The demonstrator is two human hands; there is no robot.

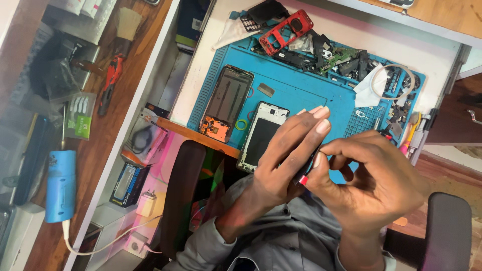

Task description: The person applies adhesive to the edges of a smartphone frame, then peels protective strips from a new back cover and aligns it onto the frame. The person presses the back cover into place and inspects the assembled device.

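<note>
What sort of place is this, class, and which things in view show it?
Probably a phone repair bench: a blue repair mat holds an opened phone, a red phone frame and loose circuit parts.

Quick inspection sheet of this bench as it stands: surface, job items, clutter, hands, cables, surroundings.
Surface: blue work mat on a white bench.
Job's things: a thin dark tool with a red tip held between both hands; which part it touches cannot be told.
Clutter: opened phone and white-framed phone lie side by side on the mat; red phone frame and loose small parts at the mat's far edge.
Grippers: left hand fingers straight along the tool; right hand pinches it.
Cables: white cable runs from a white charger.
Surroundings: blue device and red-handled cutters on the wooden shelf; chair armrest by the right hand.
</note>
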